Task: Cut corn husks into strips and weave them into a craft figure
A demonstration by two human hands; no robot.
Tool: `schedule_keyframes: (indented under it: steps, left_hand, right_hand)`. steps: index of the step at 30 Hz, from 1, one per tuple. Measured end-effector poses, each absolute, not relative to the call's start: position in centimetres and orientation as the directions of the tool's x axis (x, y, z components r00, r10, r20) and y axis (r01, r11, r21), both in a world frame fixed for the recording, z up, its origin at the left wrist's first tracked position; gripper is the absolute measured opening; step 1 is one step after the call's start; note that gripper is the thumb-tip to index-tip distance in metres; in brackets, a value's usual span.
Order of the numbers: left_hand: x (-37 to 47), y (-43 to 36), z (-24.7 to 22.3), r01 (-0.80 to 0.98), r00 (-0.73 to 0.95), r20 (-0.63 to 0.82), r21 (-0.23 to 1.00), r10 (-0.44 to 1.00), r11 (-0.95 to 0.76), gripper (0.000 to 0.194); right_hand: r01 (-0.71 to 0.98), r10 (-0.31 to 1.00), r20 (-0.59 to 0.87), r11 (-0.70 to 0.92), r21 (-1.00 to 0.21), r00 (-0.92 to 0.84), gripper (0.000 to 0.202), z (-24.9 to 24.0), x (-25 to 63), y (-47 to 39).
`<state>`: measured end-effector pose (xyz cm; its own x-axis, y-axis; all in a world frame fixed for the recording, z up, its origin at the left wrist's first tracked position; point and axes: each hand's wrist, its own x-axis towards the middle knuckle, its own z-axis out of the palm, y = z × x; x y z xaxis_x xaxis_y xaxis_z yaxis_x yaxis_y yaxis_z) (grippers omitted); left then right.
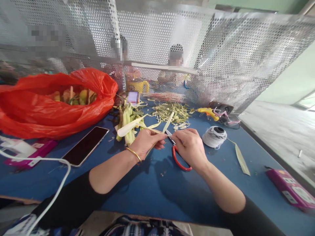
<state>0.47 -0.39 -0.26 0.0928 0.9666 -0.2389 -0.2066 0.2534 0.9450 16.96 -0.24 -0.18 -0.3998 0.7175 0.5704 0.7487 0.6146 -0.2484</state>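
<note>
My left hand (pixel 149 142), with a gold bangle at the wrist, is closed on pale corn husk strips (pixel 130 127) that stick out both ways from its fingers. Close beside it, my right hand (pixel 190 146) has its fingertips pinched together near the end of the husk; what they pinch is too small to make out. Red-handled scissors (pixel 181 163) show under my right hand, blades toward the husk; I cannot tell whether the hand touches them. Beyond my left hand lies a bundle of husks (pixel 127 119). A pile of husk trimmings (pixel 172 113) is behind both hands.
To the left are a red plastic bag (pixel 49 119), a phone (pixel 85 147) and a purple power strip (pixel 40 154) with a white cable. At right sit a thread spool (pixel 213 139), a yellow glue gun (pixel 208 113), a husk strip (pixel 241 159) and a purple box (pixel 291 186). Perforated mesh (pixel 157 36) stands behind.
</note>
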Motion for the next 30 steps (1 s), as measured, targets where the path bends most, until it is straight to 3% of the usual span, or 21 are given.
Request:
schedule_keyframes:
  steps: [5, 9, 12, 15, 19, 27, 30]
  left_hand:
    - [0.1, -0.3, -0.1, -0.246, 0.117, -0.240, 0.933, 0.964, 0.263, 0.016]
    - [-0.2, -0.5, 0.1, -0.233, 0.227, -0.239, 0.928, 0.944, 0.291, 0.026]
    - [-0.1, -0.8, 0.1, -0.191, 0.281, -0.223, 0.940, 0.933, 0.282, 0.028]
    - [0.2, -1.0, -0.1, -0.158, 0.331, -0.230, 0.943, 0.915, 0.294, 0.031]
    - [0.5, -1.1, -0.5, -0.123, 0.328, -0.230, 0.951, 0.916, 0.283, 0.030]
    - [0.8, -1.1, -0.9, -0.033, 0.345, -0.235, 0.964, 0.909, 0.262, 0.025]
    - [0.7, -1.2, -0.8, -0.053, 0.341, -0.235, 0.962, 0.910, 0.268, 0.028]
  right_hand:
    - [0.716, 0.806, 0.438, 0.572, -0.401, -0.399, 0.029, 0.6, 17.4, 0.0]
    - [0.630, 0.898, 0.316, 0.439, -0.640, -0.305, 0.032, 1.0, 17.7, 0.5]
    - [0.481, 0.962, 0.184, 0.261, -0.837, -0.202, 0.037, 0.8, 17.6, 0.8]
    - [0.256, 0.974, 0.069, 0.125, -0.959, -0.217, 0.036, 0.1, 17.1, 0.9]
    - [0.116, 0.977, 0.073, 0.097, -0.988, -0.199, 0.032, -0.6, 16.7, 0.9]
    - [0.324, 0.976, 0.213, 0.213, -0.922, -0.035, 0.029, -1.4, 16.5, 1.2]
    - [0.479, 0.922, 0.385, 0.321, -0.817, 0.038, 0.021, -1.0, 16.9, 1.1]
